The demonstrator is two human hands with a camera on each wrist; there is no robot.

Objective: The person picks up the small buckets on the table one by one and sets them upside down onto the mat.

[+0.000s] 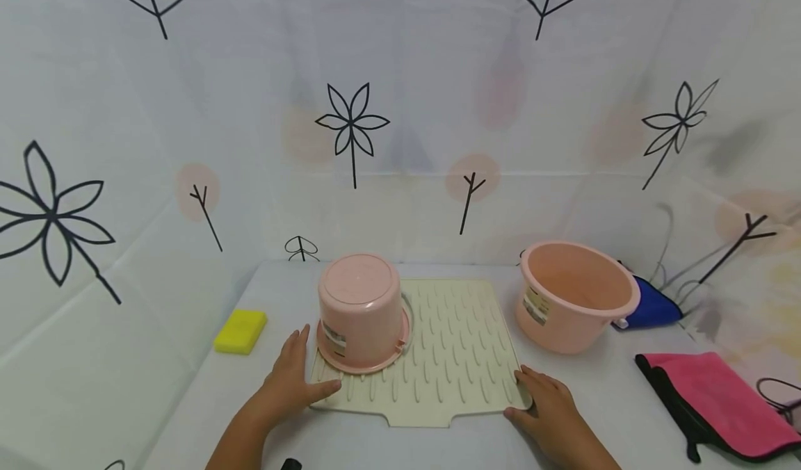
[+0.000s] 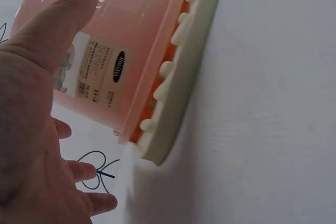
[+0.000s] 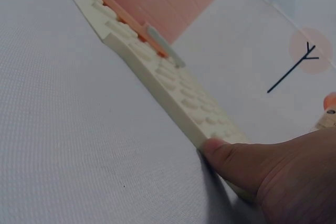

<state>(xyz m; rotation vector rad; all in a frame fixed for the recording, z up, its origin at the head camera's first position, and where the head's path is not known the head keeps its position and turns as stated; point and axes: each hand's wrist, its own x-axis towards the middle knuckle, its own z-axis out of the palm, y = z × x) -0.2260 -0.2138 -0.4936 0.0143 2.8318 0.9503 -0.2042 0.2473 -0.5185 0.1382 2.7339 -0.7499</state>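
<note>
A cream draining board [image 1: 459,345] with raised ridges lies on the white table. Upside down on its left half stands a pink bucket [image 1: 359,303], its rim resting on the ridges. My left hand [image 1: 288,383] is at the board's front left corner, fingers spread and thumb stretched towards the bucket. In the left wrist view the thumb [image 2: 68,17] passes in front of the bucket's labelled side [image 2: 131,19]. My right hand [image 1: 551,407] grips the front right corner of the board, with the thumb [image 3: 231,156] against its edge.
Right of the board a second pink bucket [image 1: 563,331] stands upright, a blue item [image 1: 653,306] behind it. A pink cloth item with black trim [image 1: 719,404] lies at the right edge. On the left is a yellow sponge [image 1: 240,331]. A patterned white curtain [image 1: 400,220] closes off the back.
</note>
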